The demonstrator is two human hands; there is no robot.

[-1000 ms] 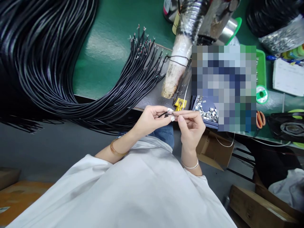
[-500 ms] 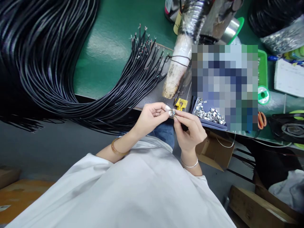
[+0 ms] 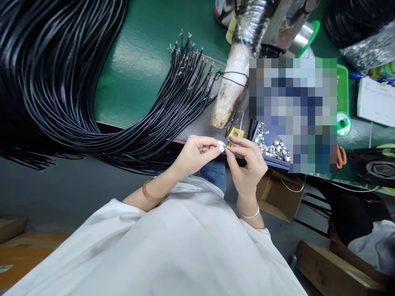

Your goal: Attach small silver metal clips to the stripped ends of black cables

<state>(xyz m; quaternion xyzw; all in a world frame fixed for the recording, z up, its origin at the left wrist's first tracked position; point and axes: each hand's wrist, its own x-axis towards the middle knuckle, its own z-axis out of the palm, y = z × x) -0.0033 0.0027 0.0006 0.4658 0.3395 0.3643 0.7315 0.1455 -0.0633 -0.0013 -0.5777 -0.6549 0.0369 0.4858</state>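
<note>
The left hand [image 3: 197, 154] and right hand [image 3: 248, 164] meet, thumb and forefinger of each pinched closed on a small silvery piece [image 3: 226, 146] between their tips. Its long axis seems to run crosswise from hand to hand; which end leads is too small to tell. Beyond the grip, to its left, thin black round cables [image 3: 173, 102] fan out, stripped ends pointing away; small shiny metal clips [image 3: 279, 151] lie to its right.

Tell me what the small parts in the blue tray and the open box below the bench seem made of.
Small parts: probably shiny plated metal, given their bright silvery glints.
Open box: matte cardboard, judging by its plain brown, creased flaps.
</note>
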